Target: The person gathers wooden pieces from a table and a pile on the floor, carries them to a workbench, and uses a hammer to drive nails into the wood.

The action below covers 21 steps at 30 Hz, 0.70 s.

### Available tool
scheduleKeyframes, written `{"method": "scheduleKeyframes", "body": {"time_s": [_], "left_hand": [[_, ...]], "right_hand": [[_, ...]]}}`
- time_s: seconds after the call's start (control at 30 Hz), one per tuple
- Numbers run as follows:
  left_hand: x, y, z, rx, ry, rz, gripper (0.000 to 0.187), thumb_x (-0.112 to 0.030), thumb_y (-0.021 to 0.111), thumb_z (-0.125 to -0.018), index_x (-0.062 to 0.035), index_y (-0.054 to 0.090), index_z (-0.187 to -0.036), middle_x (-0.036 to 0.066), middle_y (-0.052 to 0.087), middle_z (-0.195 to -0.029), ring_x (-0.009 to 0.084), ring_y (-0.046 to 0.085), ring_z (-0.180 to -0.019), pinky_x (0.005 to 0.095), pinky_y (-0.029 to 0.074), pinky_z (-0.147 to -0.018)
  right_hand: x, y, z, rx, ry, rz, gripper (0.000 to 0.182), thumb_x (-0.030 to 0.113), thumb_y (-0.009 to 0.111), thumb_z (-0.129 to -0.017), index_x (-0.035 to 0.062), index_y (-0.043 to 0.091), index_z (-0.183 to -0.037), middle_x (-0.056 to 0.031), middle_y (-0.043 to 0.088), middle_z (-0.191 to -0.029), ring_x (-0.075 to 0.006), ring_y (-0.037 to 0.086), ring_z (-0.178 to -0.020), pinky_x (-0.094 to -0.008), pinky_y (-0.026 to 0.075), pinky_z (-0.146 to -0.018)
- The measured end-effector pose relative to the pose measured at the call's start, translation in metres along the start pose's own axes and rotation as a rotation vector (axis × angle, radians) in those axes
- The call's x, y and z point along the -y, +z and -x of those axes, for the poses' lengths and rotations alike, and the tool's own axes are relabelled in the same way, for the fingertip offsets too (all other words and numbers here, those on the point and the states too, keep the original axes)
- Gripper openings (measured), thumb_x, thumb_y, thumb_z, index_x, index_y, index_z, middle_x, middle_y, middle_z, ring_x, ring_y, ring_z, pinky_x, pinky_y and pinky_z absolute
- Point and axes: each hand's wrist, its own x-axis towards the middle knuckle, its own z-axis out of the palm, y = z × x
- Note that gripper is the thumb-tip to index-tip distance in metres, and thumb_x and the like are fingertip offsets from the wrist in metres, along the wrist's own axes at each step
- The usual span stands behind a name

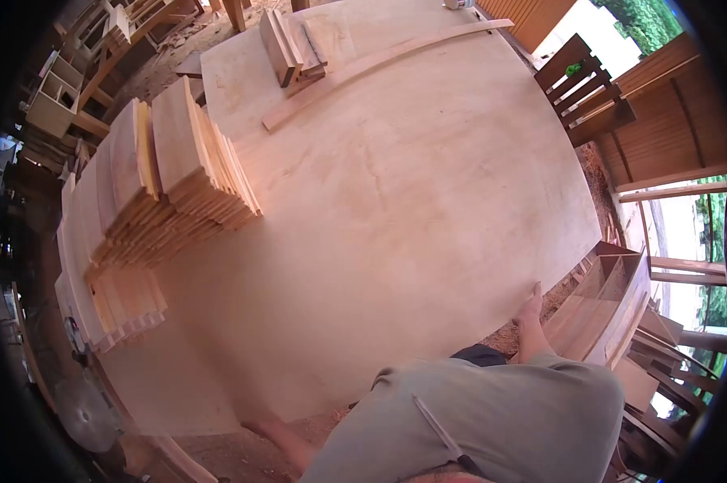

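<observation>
Neither my left hand nor my right hand shows in the frame. A large pale wooden panel [379, 193] lies flat in front of me. My grey-green shorts [468, 410] fill the bottom, with a light drawstring hanging at the waist. One bare foot [528, 310] is at the panel's lower right edge. Another bare limb [287, 443], blurred at its end, reaches the lower left edge. Stacked boards [182, 153] stand on the panel's left side. A long thin strip [379, 64] lies across its far part, beside a few short boards [281, 48].
A circular blade or disc [85, 414] is at the lower left. Wooden frames and shelves [57, 92] stand at the upper left. A slatted wooden piece [585, 88], a wooden box-like piece [597, 302] and stacked dark timber [661, 378] are on the right. Shavings cover the ground.
</observation>
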Motion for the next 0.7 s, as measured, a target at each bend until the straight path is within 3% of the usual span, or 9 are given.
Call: {"method": "scheduleKeyframes", "body": {"time_s": [0.07,0.17,0.27,0.33,0.43,0.57,0.7], "left_hand": [[0.004,0.007,-0.003,0.006,0.02,0.014,0.066,-0.052,0.064,-0.087,0.0002,0.052,-0.126,0.011,0.054,-0.126,0.0254,0.054,-0.1,0.0391,0.051,-0.081],[0.005,0.014,-0.003,0.014,0.028,0.035,0.066,-0.052,0.063,-0.088,-0.0006,0.051,-0.127,0.011,0.054,-0.127,0.0256,0.054,-0.101,0.0392,0.05,-0.082],[0.008,0.021,-0.004,0.028,0.038,0.06,0.066,-0.052,0.063,-0.088,-0.0014,0.05,-0.128,0.01,0.054,-0.128,0.0258,0.054,-0.102,0.0393,0.05,-0.083],[0.011,0.023,-0.004,0.045,0.035,0.078,0.065,-0.052,0.062,-0.089,-0.0019,0.049,-0.129,0.01,0.054,-0.128,0.026,0.054,-0.103,0.0393,0.05,-0.084],[0.019,0.023,-0.004,0.066,0.031,0.103,0.065,-0.052,0.061,-0.09,-0.0027,0.049,-0.13,0.01,0.054,-0.129,0.0262,0.054,-0.105,0.0395,0.05,-0.085],[0.026,0.025,-0.004,0.085,0.032,0.134,0.065,-0.052,0.06,-0.091,-0.0037,0.047,-0.132,0.009,0.053,-0.13,0.0264,0.054,-0.107,0.0396,0.049,-0.087],[0.032,0.023,-0.005,0.122,0.042,0.15,0.064,-0.052,0.059,-0.091,-0.0047,0.046,-0.133,0.009,0.053,-0.131,0.0267,0.054,-0.108,0.0397,0.049,-0.088]], "right_hand": [[0.005,-0.001,-0.003,0.028,-0.005,0.015,0.07,0.058,0.048,-0.095,0.0116,0.038,-0.146,-0.0122,0.043,-0.147,-0.034,0.042,-0.132,-0.0501,0.034,-0.111],[-0.003,-0.005,-0.021,-0.005,-0.075,0.079,0.068,0.054,0.049,-0.096,0.009,0.038,-0.145,-0.0118,0.047,-0.144,-0.0337,0.047,-0.129,-0.0501,0.04,-0.107],[-0.003,0.0,-0.031,0.142,-0.019,-0.014,0.07,0.054,0.052,-0.094,0.0066,0.039,-0.144,-0.0119,0.048,-0.143,-0.0335,0.049,-0.127,-0.0502,0.041,-0.106],[0.0,0.021,-0.014,0.044,-0.05,0.051,0.067,0.054,0.052,-0.094,0.0098,0.041,-0.143,-0.012,0.048,-0.143,-0.0326,0.045,-0.131,-0.0496,0.037,-0.109],[0.005,0.034,-0.016,0.011,-0.031,0.031,0.067,0.053,0.057,-0.092,0.0099,0.042,-0.142,-0.0126,0.048,-0.142,-0.0327,0.047,-0.128,-0.0491,0.039,-0.107],[0.003,0.026,-0.046,0.07,0.071,-0.008,0.07,0.054,0.06,-0.09,0.01,0.043,-0.142,-0.0131,0.049,-0.141,-0.0336,0.05,-0.125,-0.0492,0.041,-0.106],[0.004,0.028,-0.046,0.039,-0.048,0.104,0.074,0.055,0.061,-0.089,0.0085,0.042,-0.144,-0.0134,0.05,-0.141,-0.0327,0.052,-0.124,-0.0485,0.042,-0.105]]}}
